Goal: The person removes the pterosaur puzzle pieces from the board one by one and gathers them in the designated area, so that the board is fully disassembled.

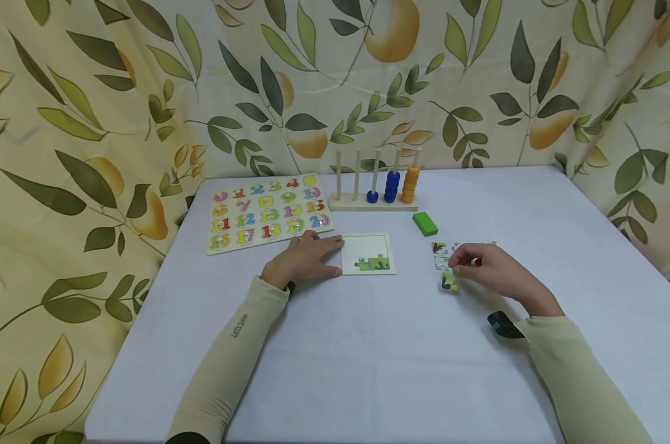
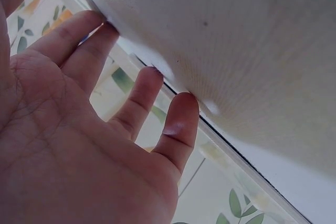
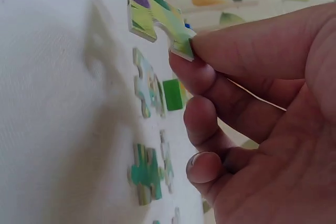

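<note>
My left hand (image 1: pixel 307 256) lies with fingers spread, its thumb and fingertips touching the left side of a white puzzle tray (image 1: pixel 362 243). Joined green puzzle pieces (image 1: pixel 375 264) sit in the tray's lower right corner. To the right, my right hand (image 1: pixel 495 271) pinches a puzzle piece (image 3: pixel 144 17) between thumb and index finger. This piece is yellow-green with a purple patch, and in the right wrist view it is lifted off the cloth. Loose puzzle pieces (image 1: pixel 440 254) lie beside and partly beneath that hand; a green one (image 3: pixel 145 174) shows in the right wrist view.
A green block (image 1: pixel 425 224) lies between the tray and a wooden peg counter (image 1: pixel 346 202) with blue and orange beads. A number board (image 1: pixel 259 216) stands behind my left hand. Patterned fabric (image 1: pixel 335 80) hangs behind the white-covered table (image 1: pixel 335 370).
</note>
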{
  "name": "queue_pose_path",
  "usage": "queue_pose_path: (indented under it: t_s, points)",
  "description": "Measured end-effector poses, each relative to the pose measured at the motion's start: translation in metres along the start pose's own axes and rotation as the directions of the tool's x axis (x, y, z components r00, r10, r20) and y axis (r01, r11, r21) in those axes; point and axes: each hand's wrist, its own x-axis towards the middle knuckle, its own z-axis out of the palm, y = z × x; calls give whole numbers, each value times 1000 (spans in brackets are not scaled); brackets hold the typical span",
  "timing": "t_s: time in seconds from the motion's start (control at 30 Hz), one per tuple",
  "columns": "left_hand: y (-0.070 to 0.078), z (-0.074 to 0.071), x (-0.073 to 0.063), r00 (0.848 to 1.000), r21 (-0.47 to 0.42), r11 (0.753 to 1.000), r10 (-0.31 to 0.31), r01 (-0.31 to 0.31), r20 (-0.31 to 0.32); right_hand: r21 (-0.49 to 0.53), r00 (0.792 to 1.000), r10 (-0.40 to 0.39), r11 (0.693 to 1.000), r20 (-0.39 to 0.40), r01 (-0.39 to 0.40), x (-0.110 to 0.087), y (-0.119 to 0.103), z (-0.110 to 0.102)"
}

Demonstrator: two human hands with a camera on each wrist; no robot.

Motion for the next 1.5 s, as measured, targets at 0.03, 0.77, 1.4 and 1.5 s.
queue_pose_path:
  t_s: [0.03,0.77,1.4,1.5]
  points:
    - [0,0,0,1000,1,1000,-2,2,-3,7,1000,3,1000,7,-3,0,1,0]
    - [-4,3,2,1000,17,1000,22,-22,-14,-152,997,-57,987,-46,50,3,2,16]
    - [-4,2,5,1000,20,1000,21,-20,-6,-116,992,-5,993,-128,-10,2,-3,8]
    - [-4,2,4,1000,14,1000,14,-14,-3,-102,992,-7,995,-125,-5,4,-5,8]
